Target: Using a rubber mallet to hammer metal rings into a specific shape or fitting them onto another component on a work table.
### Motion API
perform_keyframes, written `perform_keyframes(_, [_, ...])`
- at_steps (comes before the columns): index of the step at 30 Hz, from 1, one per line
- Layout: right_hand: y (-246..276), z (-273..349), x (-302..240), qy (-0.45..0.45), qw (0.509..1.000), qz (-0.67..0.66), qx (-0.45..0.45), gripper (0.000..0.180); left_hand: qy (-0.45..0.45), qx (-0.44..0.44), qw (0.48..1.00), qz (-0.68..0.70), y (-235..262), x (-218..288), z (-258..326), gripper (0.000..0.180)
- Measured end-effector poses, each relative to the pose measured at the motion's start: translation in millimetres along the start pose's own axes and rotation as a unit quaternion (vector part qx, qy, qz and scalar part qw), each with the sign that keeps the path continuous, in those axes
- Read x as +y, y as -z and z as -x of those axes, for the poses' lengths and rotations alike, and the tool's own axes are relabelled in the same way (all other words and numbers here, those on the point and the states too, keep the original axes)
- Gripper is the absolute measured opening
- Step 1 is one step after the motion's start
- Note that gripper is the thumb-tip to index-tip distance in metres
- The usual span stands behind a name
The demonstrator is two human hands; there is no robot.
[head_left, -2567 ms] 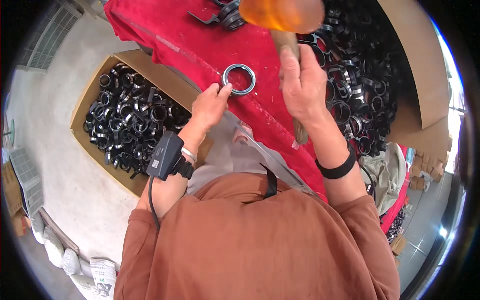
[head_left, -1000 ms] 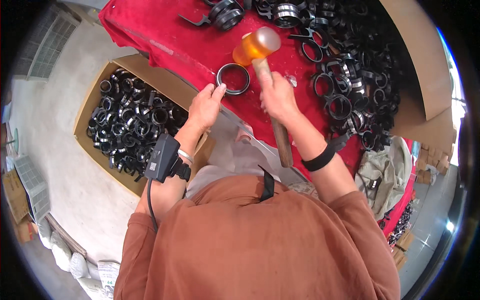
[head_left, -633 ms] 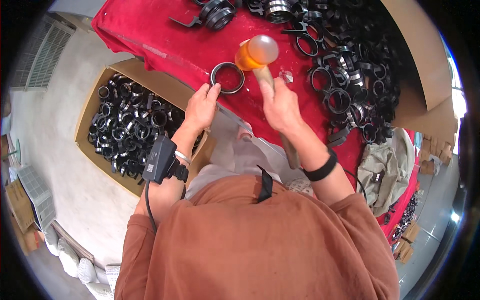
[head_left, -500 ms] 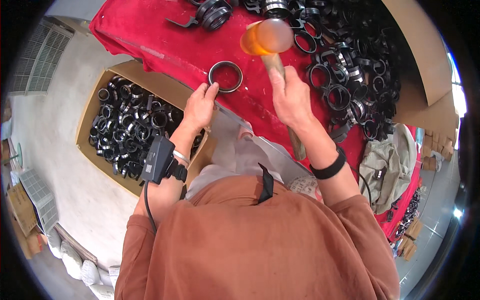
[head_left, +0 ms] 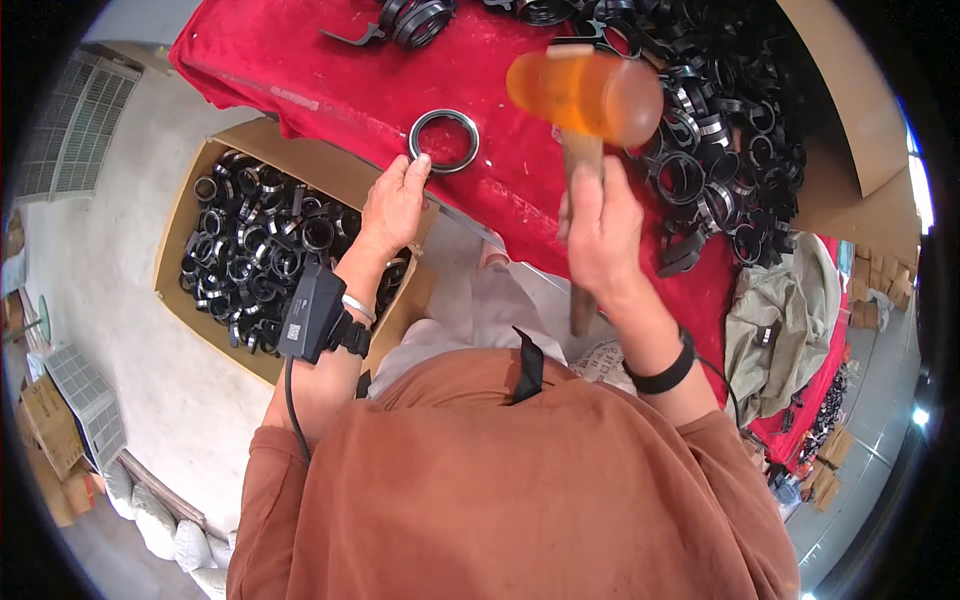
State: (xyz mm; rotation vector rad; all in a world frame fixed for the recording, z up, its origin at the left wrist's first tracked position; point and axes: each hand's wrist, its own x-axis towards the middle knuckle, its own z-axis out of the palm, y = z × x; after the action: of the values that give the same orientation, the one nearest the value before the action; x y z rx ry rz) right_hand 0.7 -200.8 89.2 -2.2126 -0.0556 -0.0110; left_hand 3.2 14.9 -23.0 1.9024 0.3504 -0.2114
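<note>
A black ring with a metal rim (head_left: pixel 444 141) lies flat on the red cloth (head_left: pixel 300 70) covering the table. My left hand (head_left: pixel 394 205) rests at the ring's near edge, fingertips touching it. My right hand (head_left: pixel 601 235) grips the wooden handle of a mallet with an orange translucent head (head_left: pixel 585 92). The mallet head is raised above the cloth, to the right of the ring. A black device (head_left: pixel 312 322) is strapped to my left wrist and a dark band (head_left: pixel 662 373) circles my right wrist.
A cardboard box (head_left: pixel 215 165) full of black rings stands on the floor at my left. A big heap of black rings (head_left: pixel 720 130) covers the cloth at the right. A black clamp part (head_left: pixel 400 20) lies at the far edge. Grey cloth (head_left: pixel 775 330) hangs at right.
The mallet has gone down onto the area beside the ring and come back up, raised now. My left hand has stayed at the ring's edge.
</note>
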Motion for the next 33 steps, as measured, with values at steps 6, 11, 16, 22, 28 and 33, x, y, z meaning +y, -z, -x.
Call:
perform_keyframes(6, [-6,16,-1,-0.055,0.988,0.114,-0.090,0.036,0.016,-0.006,0.999,-0.039,3,4,6,0.049])
perform_keyframes(11, [-2,31,1,-0.035,0.999,0.010,-0.033,0.032,0.012,0.003,0.999,-0.038,2,1,2,0.048])
perform_keyframes(16, [-11,38,-3,-0.015,0.979,0.157,-0.129,0.028,-0.019,0.014,0.999,-0.039,1,-5,-4,0.047])
perform_keyframes(22, [-4,42,-1,0.011,0.995,-0.045,-0.091,0.024,0.004,-0.006,1.000,-0.031,-1,-7,-3,0.047])
perform_keyframes(28, [-8,36,-7,-0.071,0.977,0.090,-0.181,0.027,0.030,-0.020,0.999,-0.009,-3,-6,-1,0.048])
perform_keyframes(33, [-2,10,-29,0.007,0.986,-0.036,-0.160,0.028,0.035,-0.020,0.999,-0.012,-1,-5,0,0.048])
